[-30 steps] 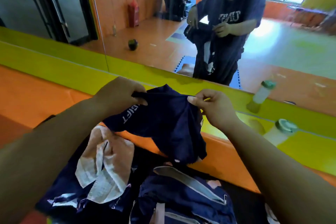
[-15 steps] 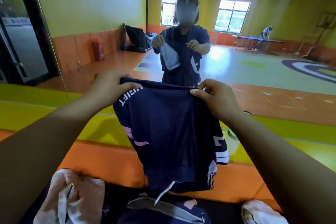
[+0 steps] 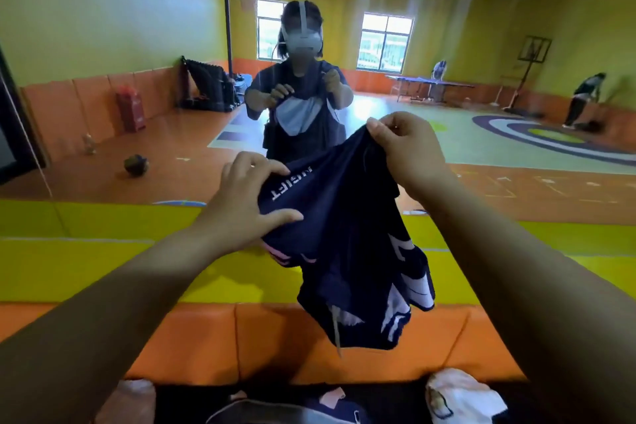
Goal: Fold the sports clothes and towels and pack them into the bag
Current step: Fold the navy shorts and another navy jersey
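Held up in mid-air over the orange padding (image 3: pixel 275 337): navy sports garment (image 3: pixel 344 234), gripped at its printed edge by the left hand (image 3: pixel 247 196), pinched higher by the right hand (image 3: pixel 406 151), hands apart; white towel (image 3: pixel 461 396) below.

A dark surface (image 3: pixel 389 399) runs along the lower edge of the view, and a navy bag (image 3: pixel 285 415) with a grey strap lies on it at the middle. Left of the bag lies a pale pink towel (image 3: pixel 130 403), and right of it a crumpled white towel (image 3: pixel 464 399). Behind the bag, orange padding (image 3: pixel 275 341) borders the surface.
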`<action>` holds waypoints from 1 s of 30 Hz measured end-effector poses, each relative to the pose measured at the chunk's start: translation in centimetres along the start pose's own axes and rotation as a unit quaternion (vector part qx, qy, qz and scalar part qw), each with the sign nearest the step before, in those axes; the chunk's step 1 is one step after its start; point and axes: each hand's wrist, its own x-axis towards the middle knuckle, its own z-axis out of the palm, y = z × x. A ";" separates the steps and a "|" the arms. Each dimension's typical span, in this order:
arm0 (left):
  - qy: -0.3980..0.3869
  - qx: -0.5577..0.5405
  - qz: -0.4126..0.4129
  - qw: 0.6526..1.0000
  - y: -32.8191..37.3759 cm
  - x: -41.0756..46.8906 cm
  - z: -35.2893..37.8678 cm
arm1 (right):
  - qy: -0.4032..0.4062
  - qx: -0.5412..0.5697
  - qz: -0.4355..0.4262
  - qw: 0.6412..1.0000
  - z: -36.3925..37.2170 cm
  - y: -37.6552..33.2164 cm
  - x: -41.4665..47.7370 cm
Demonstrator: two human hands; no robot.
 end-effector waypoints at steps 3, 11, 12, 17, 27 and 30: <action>-0.048 0.017 0.055 0.997 1.3 -1.9 2.9 | 0.037 0.026 -0.025 0.999 -1.3 -1.8 1.2; -0.045 0.011 0.133 0.990 1.0 0.3 6.0 | 0.111 0.092 -0.050 0.988 -4.8 -3.9 3.3; -0.049 0.009 0.139 0.989 0.9 0.7 6.0 | 0.118 0.089 -0.040 0.988 -5.1 -3.3 3.3; -0.268 -0.132 0.036 0.954 1.9 0.8 7.4 | 0.089 0.178 0.021 0.980 -5.6 -0.9 2.2; -0.375 -0.466 -0.226 0.769 6.9 1.3 12.6 | 0.056 0.223 -0.029 0.973 -8.6 -1.1 0.9; -0.334 -0.487 -0.238 0.772 6.9 1.5 13.4 | 0.093 0.192 -0.024 0.977 -10.2 0.5 0.7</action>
